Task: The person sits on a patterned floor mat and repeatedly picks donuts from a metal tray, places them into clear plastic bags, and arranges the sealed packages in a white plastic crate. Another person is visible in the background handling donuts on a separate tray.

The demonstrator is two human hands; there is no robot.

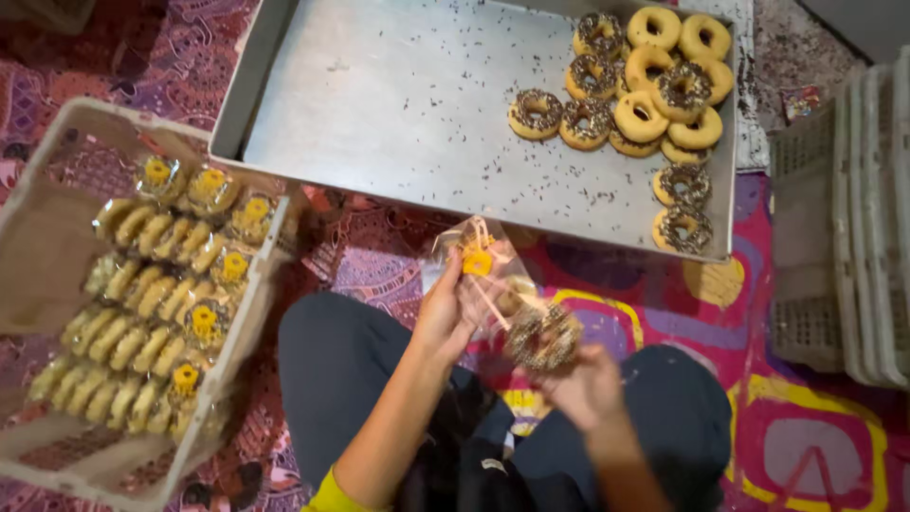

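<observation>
A sprinkle-topped doughnut (543, 337) sits over the person's lap, gripped from below by the right hand (590, 387), its fingers closed around the ring's lower edge. The left hand (444, 313) pinches a clear plastic bag (483, 275) with a yellow tag; the bag's mouth seems to meet the doughnut, though blur makes that uncertain. Beyond, on the patterned floor mat (654, 303), a metal tray (398, 114) holds plain and sprinkled doughnuts (645, 95) in its far right corner. To the left, a pale crate (47, 237) carries rows of bagged doughnuts (152, 303).
</observation>
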